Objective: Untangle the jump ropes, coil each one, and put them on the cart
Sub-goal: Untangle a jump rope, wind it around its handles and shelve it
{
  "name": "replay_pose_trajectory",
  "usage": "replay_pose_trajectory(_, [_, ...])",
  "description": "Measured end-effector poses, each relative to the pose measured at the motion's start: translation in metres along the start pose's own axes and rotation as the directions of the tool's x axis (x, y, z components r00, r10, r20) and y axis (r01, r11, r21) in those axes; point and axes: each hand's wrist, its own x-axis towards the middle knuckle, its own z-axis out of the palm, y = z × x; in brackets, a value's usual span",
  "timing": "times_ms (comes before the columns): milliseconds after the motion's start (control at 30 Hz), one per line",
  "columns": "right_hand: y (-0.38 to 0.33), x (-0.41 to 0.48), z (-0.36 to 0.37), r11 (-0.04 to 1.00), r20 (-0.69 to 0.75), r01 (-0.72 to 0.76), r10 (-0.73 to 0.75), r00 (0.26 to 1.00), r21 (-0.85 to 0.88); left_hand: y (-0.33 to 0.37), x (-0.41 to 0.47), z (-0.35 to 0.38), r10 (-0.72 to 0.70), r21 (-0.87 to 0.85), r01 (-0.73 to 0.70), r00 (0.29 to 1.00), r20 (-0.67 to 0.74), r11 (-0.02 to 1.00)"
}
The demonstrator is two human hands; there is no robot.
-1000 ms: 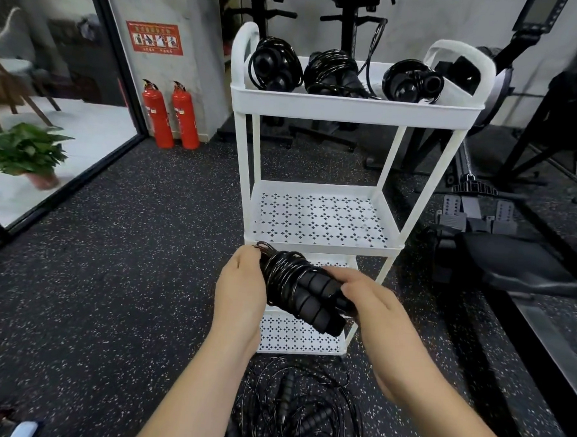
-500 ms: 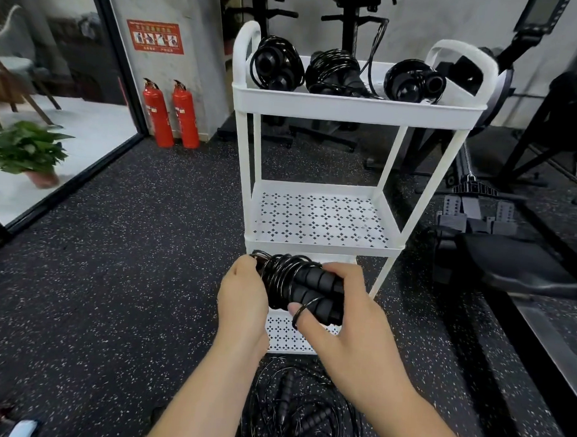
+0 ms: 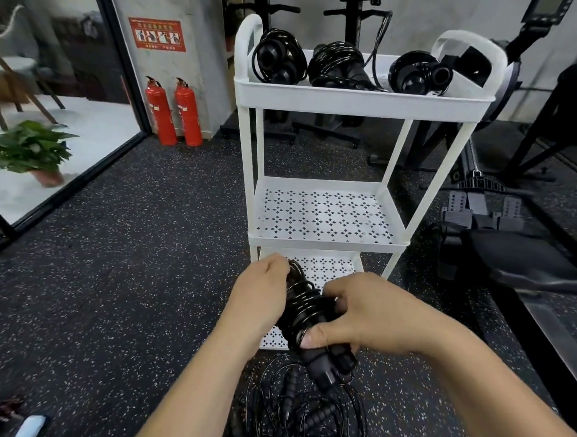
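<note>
Curling round coiled jump rope (image 3: pixel 304 306), fingers (image 3: pixel 311 336) of both hands are gripping bundle: left hand (image 3: pixel 259 293) holding upper end, right hand (image 3: pixel 372 316) pinching wraps near handles, low before cart (image 3: pixel 322 243). On top shelf (image 3: pixel 363 100), three coiled ropes (image 3: pixel 338 67) are sitting. On floor (image 3: pixel 143 277), tangled ropes (image 3: pixel 303 413) are lying, waiting; task is seeming past halfway.

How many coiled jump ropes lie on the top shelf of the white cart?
3, in a row along the shelf: the left coil, the middle coil and the right coil. The shelf rim may hide more.
</note>
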Motion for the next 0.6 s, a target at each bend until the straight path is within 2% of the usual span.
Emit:
replay_pose_trajectory(133, [0.009, 0.004, 0.001, 0.981, 0.010, 0.004, -0.006, 1.000, 0.193, 0.003, 0.002, 0.000, -0.068, -0.108, 0.078, 0.993, 0.096, 0.991])
replay_pose_trajectory(267, [0.017, 0.007, 0.009, 0.895, 0.087, -0.039, 0.001, 0.996, 0.444, 0.007, -0.001, 0.004, -0.054, -0.230, 0.082, 0.991, 0.125, 0.970])
replay_pose_trajectory(333, [0.018, 0.012, 0.015, 0.845, 0.029, -0.019, 0.004, 1.000, 0.534, 0.008, -0.003, 0.005, -0.035, -0.233, 0.070, 0.988, 0.151, 0.970])
replay_pose_trajectory(400, [0.016, 0.024, 0.013, 0.775, -0.081, -0.018, 0.088, 0.993, 0.632, 0.008, -0.003, 0.004, -0.041, -0.261, 0.081, 0.987, 0.154, 0.962])
replay_pose_trajectory(500, [0.009, 0.047, -0.004, 0.814, -0.241, -0.026, 0.203, 0.949, 0.580, 0.003, 0.000, 0.004, -0.048, -0.318, 0.062, 0.997, 0.052, 0.946])
replay_pose_trajectory(600, [-0.010, 0.077, -0.023, 0.887, -0.343, -0.029, 0.208, 0.916, 0.461, 0.005, 0.003, 0.001, -0.071, -0.333, 0.053, 0.997, -0.042, 0.941])
